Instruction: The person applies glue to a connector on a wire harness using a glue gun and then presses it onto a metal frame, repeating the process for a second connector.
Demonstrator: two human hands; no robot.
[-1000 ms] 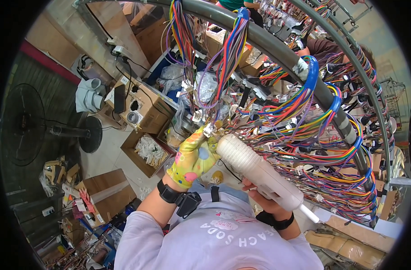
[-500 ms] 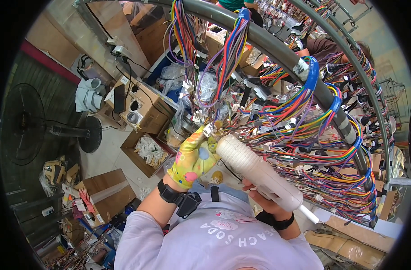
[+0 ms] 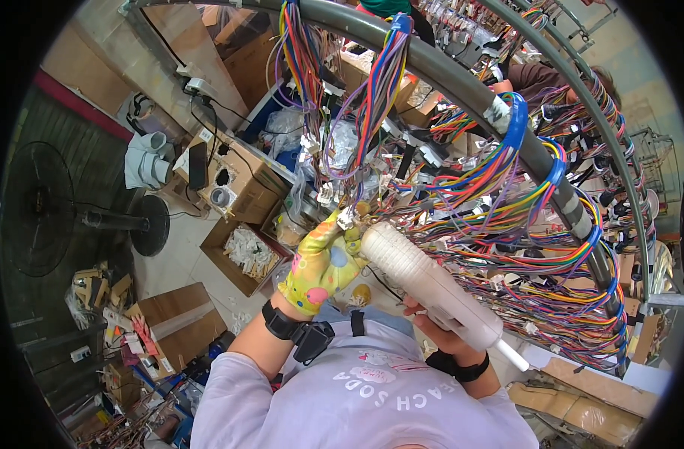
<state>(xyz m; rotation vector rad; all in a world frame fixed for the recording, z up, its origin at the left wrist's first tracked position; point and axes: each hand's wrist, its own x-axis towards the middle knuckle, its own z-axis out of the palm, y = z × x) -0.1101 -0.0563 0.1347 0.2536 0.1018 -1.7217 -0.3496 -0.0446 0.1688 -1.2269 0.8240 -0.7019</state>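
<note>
My left hand (image 3: pixel 323 263), in a yellow patterned glove, pinches a white plastic connector (image 3: pixel 346 219) at the lower end of a hanging wire bundle (image 3: pixel 381 90). In my bare right hand (image 3: pixel 441 337) is a white hot glue gun (image 3: pixel 439 284), its front part wrapped in pale tape or cord. A white glue stick (image 3: pixel 513 357) juts from its rear. The gun's front end is close beside the gloved fingers, and its tip is hidden from view. My right fingers are partly covered by the gun's body.
A curved metal rail (image 3: pixel 461 82) carries many coloured wire harnesses (image 3: pixel 499 217) ahead and to the right. On the left stand an open box of white parts (image 3: pixel 248 251), a cardboard box (image 3: pixel 241 179) with a phone (image 3: pixel 197 166), and a fan (image 3: pixel 38 206). Another person (image 3: pixel 540 78) is beyond the rail.
The hanging wire bundles have shifted slightly to the left, and the connector with them. Both hands and the glue gun are almost where they were.
</note>
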